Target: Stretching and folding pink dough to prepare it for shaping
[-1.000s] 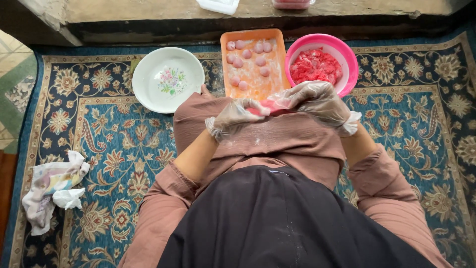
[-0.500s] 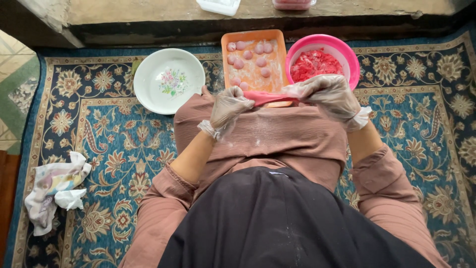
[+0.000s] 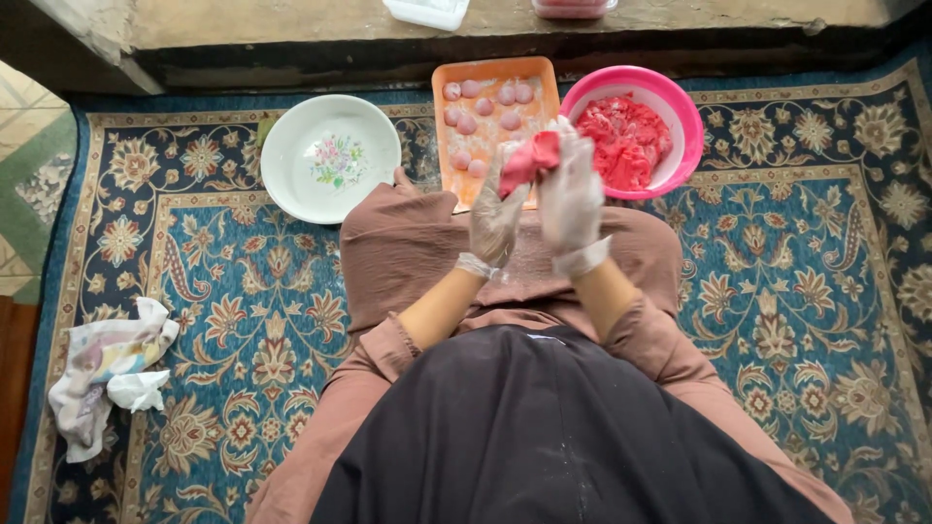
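Observation:
Both my hands wear thin clear gloves and meet above my lap. My left hand [image 3: 497, 215] and my right hand [image 3: 571, 194] together pinch a folded piece of pink-red dough [image 3: 531, 159]. Just beyond them lies an orange tray [image 3: 449, 126] holding several small pink dough balls [image 3: 485, 107]. To its right stands a pink bowl [image 3: 682, 105] filled with red minced filling [image 3: 621, 141].
A white floral plate [image 3: 330, 160] sits left of the tray on a blue patterned carpet [image 3: 223, 291]. A crumpled cloth [image 3: 107, 374] lies at the far left. A stone ledge [image 3: 291, 24] with containers runs along the top edge.
My hands were spread apart stretching the dough flat over my lap; now they have come together and folded it into a bundle, raised closer to the tray.

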